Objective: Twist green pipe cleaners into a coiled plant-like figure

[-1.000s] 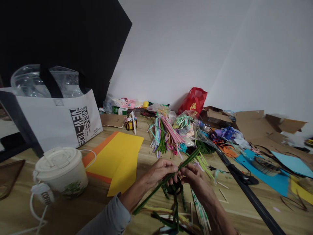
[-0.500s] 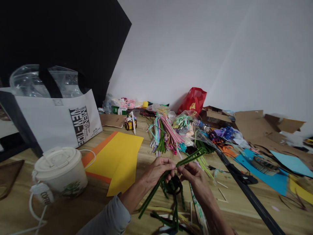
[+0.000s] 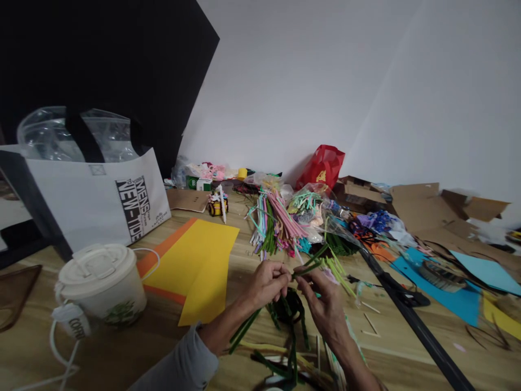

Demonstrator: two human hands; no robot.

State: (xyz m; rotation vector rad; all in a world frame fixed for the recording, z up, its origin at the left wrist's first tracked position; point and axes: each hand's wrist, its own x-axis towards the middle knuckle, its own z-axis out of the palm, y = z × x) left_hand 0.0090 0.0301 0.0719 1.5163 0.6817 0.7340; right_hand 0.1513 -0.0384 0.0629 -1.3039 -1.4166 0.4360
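Both of my hands pinch a bundle of dark green pipe cleaners (image 3: 245,331) above the table. My left hand (image 3: 267,282) grips it near the middle, and the long ends trail down to the left below the wrist. Close beside it, the fingers of my right hand (image 3: 319,296) are closed on the bundle, whose other ends poke up to the right. Under the hands sits a dark green shape made of pipe cleaners (image 3: 288,309), partly hidden. Nearer to me, more green pipe cleaners (image 3: 293,361) lie across thin wooden sticks (image 3: 318,347).
Yellow paper (image 3: 207,260) lies left of my hands, with a lidded white pot (image 3: 100,282) and a white bag (image 3: 97,201) farther left. Coloured pipe cleaners (image 3: 280,217) pile up behind. A black bar (image 3: 419,326), blue paper (image 3: 443,290) and cardboard (image 3: 423,212) are to the right.
The green ends beyond my right hand have spread apart and show less length. My right hand has turned slightly over the bundle, while my left hand has barely moved.
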